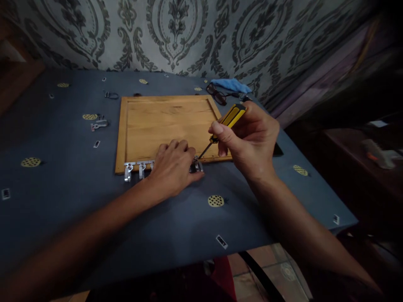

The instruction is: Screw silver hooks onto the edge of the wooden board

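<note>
My right hand [252, 142] grips a yellow-and-black screwdriver [231, 119] by its handle, the shaft slanting down to the left. Its tip reaches a metal hinge [198, 165] at the near edge of a framed wooden panel [170, 121]. Fingers curled, my left hand [173, 165] presses on that edge, with the forefinger and thumb around the same hinge. More metal hinges [127, 171] line the edge to the left of this hand, and the hand hides part of the row. Small dark holes show along the edge to the right of the screwdriver tip.
A loose hinge [100, 124] lies left of the panel, and another small metal piece [111, 95] lies behind it. Glasses [216, 94] and a blue cloth [231, 85] are at the back right. The patterned tablecloth [189, 226] ends at the near edge; a patterned wall stands behind.
</note>
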The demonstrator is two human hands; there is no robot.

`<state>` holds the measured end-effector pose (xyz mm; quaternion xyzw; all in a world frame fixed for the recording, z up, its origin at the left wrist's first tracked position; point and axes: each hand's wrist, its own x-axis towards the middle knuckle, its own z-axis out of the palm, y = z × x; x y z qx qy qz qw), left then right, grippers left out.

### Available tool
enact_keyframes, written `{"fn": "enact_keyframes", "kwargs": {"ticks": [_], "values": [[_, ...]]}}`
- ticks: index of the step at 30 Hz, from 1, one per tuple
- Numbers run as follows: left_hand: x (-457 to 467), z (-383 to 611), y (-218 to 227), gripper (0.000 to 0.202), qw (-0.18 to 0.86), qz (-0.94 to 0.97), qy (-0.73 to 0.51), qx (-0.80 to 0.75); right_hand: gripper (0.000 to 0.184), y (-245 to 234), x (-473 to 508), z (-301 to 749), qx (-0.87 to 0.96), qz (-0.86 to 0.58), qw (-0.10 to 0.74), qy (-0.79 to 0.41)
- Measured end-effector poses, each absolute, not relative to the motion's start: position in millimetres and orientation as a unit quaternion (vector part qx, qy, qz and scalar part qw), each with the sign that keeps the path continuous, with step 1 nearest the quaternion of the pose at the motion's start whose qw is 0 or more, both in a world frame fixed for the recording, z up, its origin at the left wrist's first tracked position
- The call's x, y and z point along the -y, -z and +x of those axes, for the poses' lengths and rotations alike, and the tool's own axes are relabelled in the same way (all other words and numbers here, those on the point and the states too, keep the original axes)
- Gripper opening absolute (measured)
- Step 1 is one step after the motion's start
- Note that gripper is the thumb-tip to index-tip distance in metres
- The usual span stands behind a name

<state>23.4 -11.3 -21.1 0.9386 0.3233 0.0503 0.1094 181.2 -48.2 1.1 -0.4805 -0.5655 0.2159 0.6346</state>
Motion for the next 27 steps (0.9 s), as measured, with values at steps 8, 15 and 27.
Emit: {"fn": "enact_keyframes", "kwargs": {"ticks": [8,15,27], "values": [[12,23,18,0.044,0.110,0.939,-0.034,-0.325,0.039,-1,51,177,0.554,-0.484,0.632,-0.242],[12,24,20,0.044,0.109,0.939,-0.042,-0.324,0.039,2,52,177,0.558,-0.476,0.628,-0.259],[12,24,21,0.041,0.103,0.941,-0.047,-0.320,0.031,-11,54,194,0.623,-0.478,0.542,-0.299]]}}
